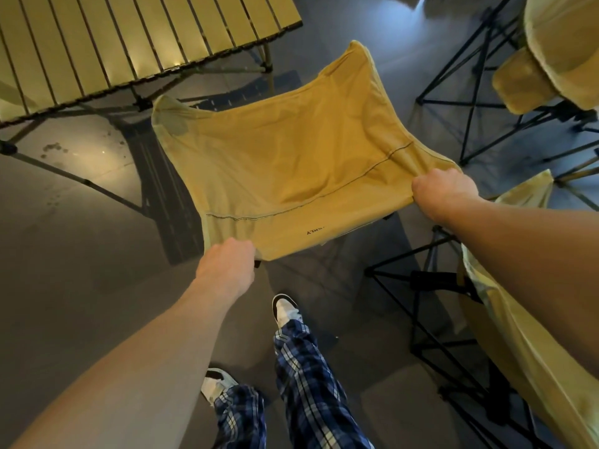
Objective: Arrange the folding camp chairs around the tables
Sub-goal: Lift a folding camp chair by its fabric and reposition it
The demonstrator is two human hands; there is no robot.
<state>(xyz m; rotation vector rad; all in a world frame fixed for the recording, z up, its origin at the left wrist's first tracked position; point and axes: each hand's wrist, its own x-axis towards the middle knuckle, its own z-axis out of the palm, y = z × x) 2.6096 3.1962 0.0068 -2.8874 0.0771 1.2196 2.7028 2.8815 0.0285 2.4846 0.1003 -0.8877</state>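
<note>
A yellow fabric folding camp chair [285, 163] is spread open in front of me, seen from above and behind its backrest. My left hand [227, 267] grips the near left corner of the backrest. My right hand [444, 192] clutches the near right corner. The chair's seat points toward a slatted yellow camp table [113, 43] at the upper left, and its far left corner lies close to the table's edge. The chair's frame and legs are hidden under the fabric.
Another yellow camp chair [518, 335] on a black frame stands close at my right. A further chair [551, 59] with black legs is at the upper right. My feet [285, 309] in plaid trousers are on the dark tiled floor behind the held chair.
</note>
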